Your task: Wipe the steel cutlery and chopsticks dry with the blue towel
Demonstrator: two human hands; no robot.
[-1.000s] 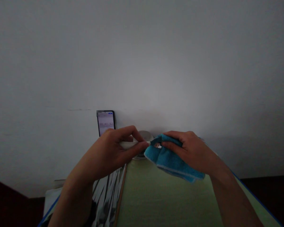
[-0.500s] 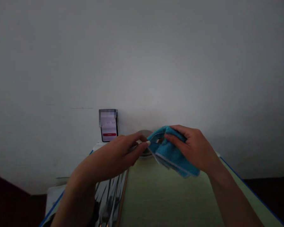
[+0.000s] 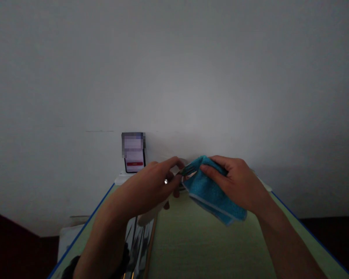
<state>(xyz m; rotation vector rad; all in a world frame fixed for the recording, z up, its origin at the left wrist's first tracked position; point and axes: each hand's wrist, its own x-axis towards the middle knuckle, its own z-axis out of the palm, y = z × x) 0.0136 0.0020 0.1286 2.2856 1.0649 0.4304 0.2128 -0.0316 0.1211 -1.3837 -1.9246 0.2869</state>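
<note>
My left hand (image 3: 165,180) is closed around a metal fork (image 3: 189,169), its tines pointing right. A pale, rounded handle-like piece (image 3: 151,214) sticks out below this hand, and I cannot make out whether it belongs to the fork. My right hand (image 3: 228,176) grips a folded blue cloth (image 3: 215,197) with a light edge, thumb on top. The cloth lies around and beneath the tines, and one corner hangs down over the table. Behind the fingers is a round container (image 3: 182,189), mostly hidden.
Silvery cutlery (image 3: 139,238) lies in a brown-edged tray (image 3: 150,248) at the left, partly under my left forearm. A phone (image 3: 134,157) leans upright against the white wall (image 3: 174,77). The green tabletop (image 3: 209,248) has blue edges. A white object (image 3: 69,242) stands beyond the left edge.
My left hand has turned, so the fork's tines now show and the pale piece appears beneath it. The blue cloth shifted slightly downward; my right hand stayed nearly in place.
</note>
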